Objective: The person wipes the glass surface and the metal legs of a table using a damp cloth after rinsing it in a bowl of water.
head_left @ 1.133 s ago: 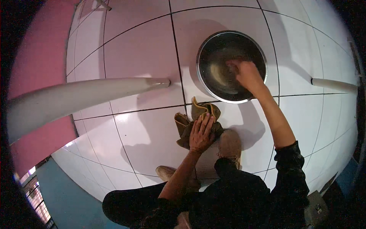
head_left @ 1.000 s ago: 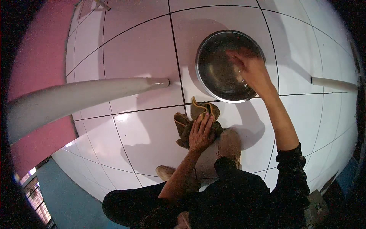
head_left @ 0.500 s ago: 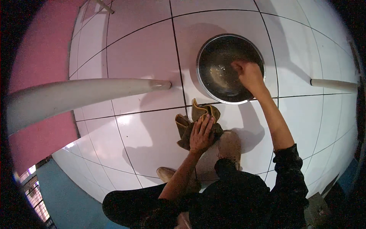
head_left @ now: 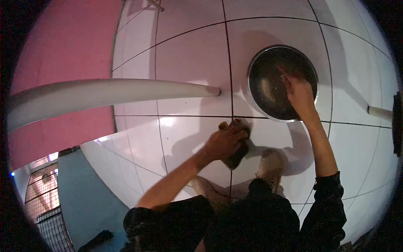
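My left hand [head_left: 226, 142] is closed round a bunched dark brown cloth [head_left: 236, 158] with a yellowish edge, just above the tiled floor and in front of my shoes. Ahead and to the right stands a round metal basin [head_left: 285, 121], its inside dark, with glints that look like water [head_left: 268, 90]. My right hand [head_left: 299, 93] reaches over the basin's near right rim and down into it. Its fingers look stretched and apart, with nothing seen in them, though the tips are dim and slightly blurred.
A pale post or leg [head_left: 168, 90] reaches in from the left, and another [head_left: 380, 112] stands at the right. My shoe [head_left: 272, 163] is close behind the cloth. White tiles [head_left: 189, 46] with dark joints surround the basin; pink [head_left: 71, 54] and blue-grey [head_left: 90, 185] surfaces border them at left.
My left hand has gone from lying flat on the spread cloth to gripping it in a bunch. In the basin, my right hand's fingers have stretched out. The whole view has shifted.
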Tool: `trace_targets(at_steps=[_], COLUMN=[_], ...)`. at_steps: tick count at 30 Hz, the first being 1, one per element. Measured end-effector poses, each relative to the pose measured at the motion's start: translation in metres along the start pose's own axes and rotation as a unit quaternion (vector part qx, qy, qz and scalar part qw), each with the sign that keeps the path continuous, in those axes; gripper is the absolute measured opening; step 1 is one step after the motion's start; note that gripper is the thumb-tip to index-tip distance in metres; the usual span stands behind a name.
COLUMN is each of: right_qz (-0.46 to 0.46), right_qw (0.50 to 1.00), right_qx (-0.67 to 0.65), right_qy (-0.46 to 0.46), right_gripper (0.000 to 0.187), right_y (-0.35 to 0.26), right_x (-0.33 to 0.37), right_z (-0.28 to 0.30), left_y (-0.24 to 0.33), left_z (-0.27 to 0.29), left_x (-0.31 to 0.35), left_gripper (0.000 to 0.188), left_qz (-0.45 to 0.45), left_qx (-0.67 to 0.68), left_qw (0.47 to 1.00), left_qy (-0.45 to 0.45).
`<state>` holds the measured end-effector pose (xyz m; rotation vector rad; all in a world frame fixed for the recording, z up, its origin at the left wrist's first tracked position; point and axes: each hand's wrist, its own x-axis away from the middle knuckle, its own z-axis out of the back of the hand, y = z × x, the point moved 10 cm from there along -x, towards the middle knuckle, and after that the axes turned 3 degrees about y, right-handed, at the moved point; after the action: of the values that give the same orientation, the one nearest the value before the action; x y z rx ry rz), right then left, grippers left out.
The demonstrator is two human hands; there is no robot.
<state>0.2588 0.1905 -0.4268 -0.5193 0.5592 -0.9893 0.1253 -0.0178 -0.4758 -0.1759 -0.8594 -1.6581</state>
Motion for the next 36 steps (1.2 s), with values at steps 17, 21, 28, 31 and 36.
trace_targets(at_steps=[17, 21, 28, 31, 36], right_qz=[-0.047, -0.101, -0.168, -0.203, -0.203], right_qw=[0.999, 0.994, 0.973, 0.962, 0.96], right_qx=[0.007, 0.043, 0.149, 0.184, 0.185], right_qy=[-0.004, -0.005, -0.059, -0.005, 0.05], right_gripper=[0.036, 0.028, 0.024, 0.026, 0.02], right_y=[-0.002, 0.011, 0.023, 0.012, 0.016], right_x=[0.007, 0.019, 0.02, 0.008, 0.031], right_z=[-0.012, -0.02, -0.04, -0.022, -0.016], left_y=[-0.14, -0.174, -0.218, -0.268, -0.261], left_z=[0.122, 0.141, 0.15, 0.138, 0.164], left_x=[0.16, 0.134, 0.069, 0.052, 0.039], left_gripper=[0.031, 0.032, 0.044, 0.046, 0.047], left_qz=[0.193, 0.188, 0.124, 0.094, 0.055], left_qx=[0.045, 0.05, -0.023, 0.326, 0.083], left_qw=[0.98, 0.98, 0.985, 0.931, 0.985], left_qy=[-0.01, 0.049, -0.117, -0.133, -0.144])
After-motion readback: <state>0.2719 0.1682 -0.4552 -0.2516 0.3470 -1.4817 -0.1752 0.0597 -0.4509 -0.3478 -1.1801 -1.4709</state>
